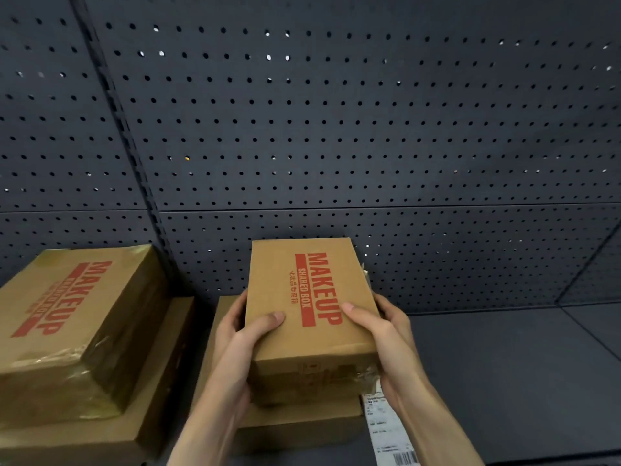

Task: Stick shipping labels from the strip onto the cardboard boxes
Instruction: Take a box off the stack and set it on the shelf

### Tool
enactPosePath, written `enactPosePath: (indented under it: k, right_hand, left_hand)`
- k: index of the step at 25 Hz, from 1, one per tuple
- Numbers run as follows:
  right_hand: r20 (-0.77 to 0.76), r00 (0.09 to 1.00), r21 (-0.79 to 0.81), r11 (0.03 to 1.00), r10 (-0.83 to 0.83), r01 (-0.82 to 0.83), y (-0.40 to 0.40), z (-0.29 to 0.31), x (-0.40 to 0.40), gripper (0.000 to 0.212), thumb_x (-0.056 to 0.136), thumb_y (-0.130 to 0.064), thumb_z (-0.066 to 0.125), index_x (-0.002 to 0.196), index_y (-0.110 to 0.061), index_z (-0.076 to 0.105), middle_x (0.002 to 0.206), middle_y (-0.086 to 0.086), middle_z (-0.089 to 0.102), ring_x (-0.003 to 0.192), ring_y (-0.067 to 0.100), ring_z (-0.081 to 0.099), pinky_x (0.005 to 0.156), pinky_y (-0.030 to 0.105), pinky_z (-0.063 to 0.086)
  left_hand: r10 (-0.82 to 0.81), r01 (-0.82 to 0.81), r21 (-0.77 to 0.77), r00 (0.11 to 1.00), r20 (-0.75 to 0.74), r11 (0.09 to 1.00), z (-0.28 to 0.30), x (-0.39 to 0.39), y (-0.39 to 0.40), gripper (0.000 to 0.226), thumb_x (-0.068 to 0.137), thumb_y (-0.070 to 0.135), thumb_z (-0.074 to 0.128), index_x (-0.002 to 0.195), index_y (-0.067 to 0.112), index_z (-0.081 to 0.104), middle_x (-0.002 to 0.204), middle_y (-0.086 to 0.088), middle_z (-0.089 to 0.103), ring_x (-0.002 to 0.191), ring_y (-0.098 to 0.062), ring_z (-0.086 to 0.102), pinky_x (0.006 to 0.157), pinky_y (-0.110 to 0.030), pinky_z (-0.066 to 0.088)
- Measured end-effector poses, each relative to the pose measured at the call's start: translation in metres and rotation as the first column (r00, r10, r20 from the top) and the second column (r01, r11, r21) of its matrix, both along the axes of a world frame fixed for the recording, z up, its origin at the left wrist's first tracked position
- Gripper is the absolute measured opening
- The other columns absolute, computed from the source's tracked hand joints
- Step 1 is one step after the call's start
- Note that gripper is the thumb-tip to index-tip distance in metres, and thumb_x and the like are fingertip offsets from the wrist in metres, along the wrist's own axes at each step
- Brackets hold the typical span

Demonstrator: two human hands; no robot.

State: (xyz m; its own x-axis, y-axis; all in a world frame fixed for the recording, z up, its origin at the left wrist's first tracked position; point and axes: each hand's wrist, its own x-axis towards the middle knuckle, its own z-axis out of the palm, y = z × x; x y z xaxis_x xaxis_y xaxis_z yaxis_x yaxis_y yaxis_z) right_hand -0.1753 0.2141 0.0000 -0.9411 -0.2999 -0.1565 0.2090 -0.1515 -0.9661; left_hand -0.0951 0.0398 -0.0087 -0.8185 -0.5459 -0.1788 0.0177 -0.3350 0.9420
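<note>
Dim, soft light; bowed wide-angle edges

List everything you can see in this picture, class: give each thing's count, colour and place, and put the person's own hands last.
held box: one, brown with red MAKEUP print, centre, gripped by both hands
box underneath: one, brown, on the shelf below the held box
taped box: one, brown with red print, left, on top of another box
lower left box: one, brown, under the taped box
label strip: one, white, bottom right beside the boxes
pegboard wall: dark grey, behind
shelf: dark grey, right
left hand: grips box's left side
right hand: grips box's right side
</note>
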Motion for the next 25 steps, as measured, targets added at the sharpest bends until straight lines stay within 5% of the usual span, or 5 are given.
enactPosePath:
  k: [13, 16, 21, 25]
  right_hand:
    - [-0.039, 0.999, 0.032, 0.999, 0.013, -0.011, 0.2, -0.02, -0.078, 0.033, 0.086, -0.018, 0.077, 0.118, -0.022, 0.068, 0.105, 0.0, 0.08, 0.095, 0.018, 0.077, 0.086, 0.039, 0.059]
    - [-0.029, 1.0, 0.048, 0.999, -0.012, 0.014, 0.228, -0.03, -0.092, 0.033, 0.086, -0.018, 0.077, 0.118, -0.022, 0.069, 0.104, -0.001, 0.08, 0.095, 0.017, 0.077, 0.083, 0.035, 0.058]
    - [0.009, 0.999, 0.057, 0.997, -0.054, 0.053, 0.254, -0.054, -0.115, 0.032, 0.087, -0.014, 0.076, 0.117, -0.021, 0.068, 0.105, 0.001, 0.08, 0.096, 0.019, 0.077, 0.078, 0.031, 0.057]
    - [0.044, 0.997, 0.076, 0.995, -0.068, 0.064, 0.26, -0.071, -0.127, 0.035, 0.087, -0.014, 0.077, 0.12, -0.02, 0.067, 0.107, 0.002, 0.08, 0.098, 0.021, 0.076, 0.082, 0.034, 0.058]
  left_hand:
    - [-0.039, 0.041, 0.036, 0.998, -0.052, 0.999, -0.028, -0.077, 0.192, 0.075, 0.061, 0.02, 0.078, 0.132, 0.025, 0.056, 0.112, -0.006, 0.076, 0.095, -0.025, 0.075, 0.071, -0.034, 0.058]
    - [-0.049, 0.052, 0.04, 0.997, -0.064, 0.998, -0.038, -0.094, 0.221, 0.075, 0.061, 0.02, 0.078, 0.132, 0.026, 0.054, 0.115, -0.005, 0.073, 0.092, -0.02, 0.075, 0.063, -0.024, 0.059]
    - [-0.076, 0.077, 0.03, 0.997, -0.03, 0.997, -0.062, -0.121, 0.247, 0.073, 0.063, 0.02, 0.079, 0.132, 0.025, 0.055, 0.116, -0.003, 0.074, 0.099, -0.022, 0.074, 0.076, -0.033, 0.059]
    - [-0.081, 0.081, 0.036, 0.997, -0.011, 0.996, -0.079, -0.136, 0.256, 0.073, 0.064, 0.017, 0.079, 0.133, 0.02, 0.056, 0.114, -0.003, 0.076, 0.098, -0.02, 0.074, 0.073, -0.026, 0.061]
